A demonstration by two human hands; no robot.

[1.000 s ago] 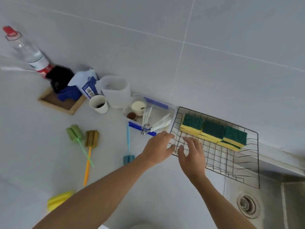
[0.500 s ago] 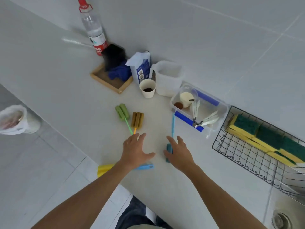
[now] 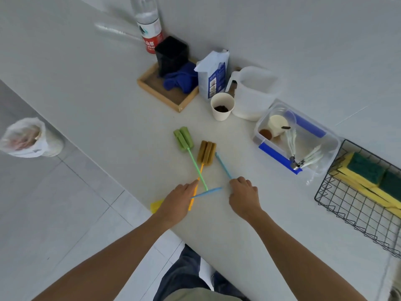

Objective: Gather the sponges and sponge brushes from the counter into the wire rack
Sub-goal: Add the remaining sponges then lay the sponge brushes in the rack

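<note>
Two sponge brushes lie crossed on the white counter [image 3: 108, 118]: a green one [image 3: 183, 139] and a brown-headed one with an orange handle [image 3: 206, 153]. My left hand [image 3: 178, 202] rests over the orange handle's lower end and grips a yellow-headed brush [image 3: 156, 206], whose light blue handle sticks out to the right. My right hand [image 3: 243, 196] is closed on a blue sponge brush [image 3: 223, 165]; its head is hidden under the hand. The black wire rack [image 3: 358, 218] stands at the right with yellow-and-green sponges [image 3: 366, 172] along its far side.
A clear tub with blue clips [image 3: 325, 153] sits left of the rack. Behind it are a white jug [image 3: 256, 94], a paper cup [image 3: 222, 108], a paper bag [image 3: 213, 77], a wooden tray [image 3: 167, 96] and a bottle [image 3: 149, 25]. The counter edge runs diagonally under my left hand.
My view swung left, away from the rack. Both hands came back from the rack to the brushes. The right hand closed on the blue brush, the left on the yellow one.
</note>
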